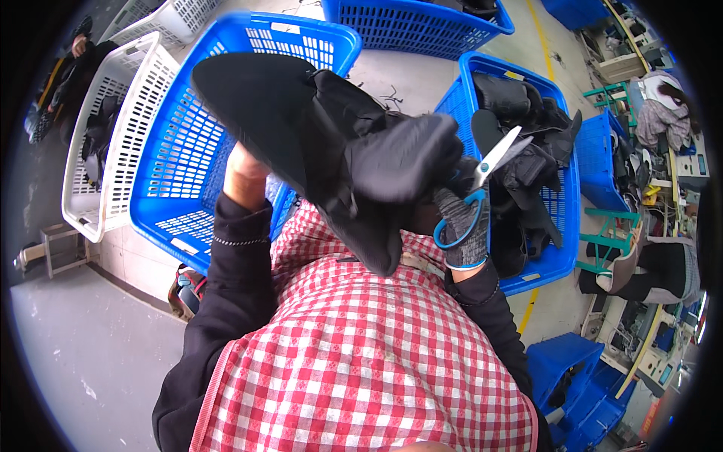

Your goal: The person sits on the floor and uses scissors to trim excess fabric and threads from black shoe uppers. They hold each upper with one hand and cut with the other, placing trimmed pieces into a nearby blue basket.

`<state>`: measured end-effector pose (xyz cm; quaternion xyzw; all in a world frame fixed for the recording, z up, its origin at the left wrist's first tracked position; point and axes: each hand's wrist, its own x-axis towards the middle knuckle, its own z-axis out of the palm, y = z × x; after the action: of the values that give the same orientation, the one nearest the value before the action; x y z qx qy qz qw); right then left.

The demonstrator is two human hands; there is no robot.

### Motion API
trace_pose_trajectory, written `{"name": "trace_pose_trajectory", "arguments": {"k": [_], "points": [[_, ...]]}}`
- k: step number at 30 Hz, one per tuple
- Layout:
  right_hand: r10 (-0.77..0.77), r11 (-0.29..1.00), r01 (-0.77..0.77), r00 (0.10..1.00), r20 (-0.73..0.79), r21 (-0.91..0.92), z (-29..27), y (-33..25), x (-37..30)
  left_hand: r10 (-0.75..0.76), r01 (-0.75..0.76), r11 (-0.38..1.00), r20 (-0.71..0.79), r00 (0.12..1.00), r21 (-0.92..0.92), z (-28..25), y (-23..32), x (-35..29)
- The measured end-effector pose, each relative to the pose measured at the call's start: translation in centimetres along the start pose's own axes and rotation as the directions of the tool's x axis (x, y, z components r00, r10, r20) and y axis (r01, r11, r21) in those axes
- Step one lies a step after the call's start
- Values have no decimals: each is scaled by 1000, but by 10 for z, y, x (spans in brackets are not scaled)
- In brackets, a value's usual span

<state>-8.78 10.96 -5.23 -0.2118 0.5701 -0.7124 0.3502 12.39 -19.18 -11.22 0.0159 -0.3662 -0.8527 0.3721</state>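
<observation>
While the left hand grasps the black shoe upper from underneath, raised over the blue basket, the gloved right hand clenches blue-handled scissors just beside its right end.

Left hand grips black shoe upper from below, held up over red checked apron. Right hand, grey glove, closed on blue-handled scissors, blades apart beside upper. Blue basket behind left; another blue basket of black pieces at right
</observation>
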Motion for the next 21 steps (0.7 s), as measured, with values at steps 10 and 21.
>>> {"name": "trace_pose_trajectory", "arguments": {"k": [10, 21], "points": [[-141, 987, 141, 990, 6, -79, -27, 7, 8, -3, 5, 999, -44, 999, 42, 5, 4, -21], [-135, 926, 182, 978, 158, -330, -17, 2, 7, -35, 41, 993, -59, 998, 111, 15, 17, -27]]}}
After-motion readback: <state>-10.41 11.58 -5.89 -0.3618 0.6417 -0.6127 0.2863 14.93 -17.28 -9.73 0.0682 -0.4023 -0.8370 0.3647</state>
